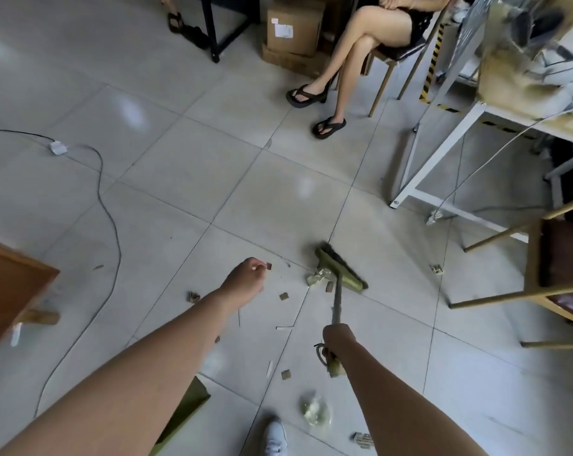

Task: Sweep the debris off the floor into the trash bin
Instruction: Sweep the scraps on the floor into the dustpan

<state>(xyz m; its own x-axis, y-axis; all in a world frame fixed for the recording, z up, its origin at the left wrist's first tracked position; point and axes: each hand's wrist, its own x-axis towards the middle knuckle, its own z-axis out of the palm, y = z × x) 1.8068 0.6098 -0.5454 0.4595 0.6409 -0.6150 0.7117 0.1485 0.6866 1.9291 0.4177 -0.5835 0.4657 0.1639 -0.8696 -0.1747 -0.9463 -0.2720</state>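
My right hand grips the thin grey handle of a green broom, whose head rests on the tile floor ahead. A crumpled wrapper and a small brown piece lie against the broom head. My left hand reaches forward with curled fingers beside a tiny brown piece; I cannot tell whether it holds anything. A green dustpan shows under my left forearm. More debris is scattered around: brown bits, a white strip and crumpled clear plastic. No trash bin is in view.
A seated person's legs are at the far middle, by stacked cardboard boxes. A white table frame and a gold-legged chair stand on the right. A black cable trails on the left floor near a brown wooden piece. My shoe is below.
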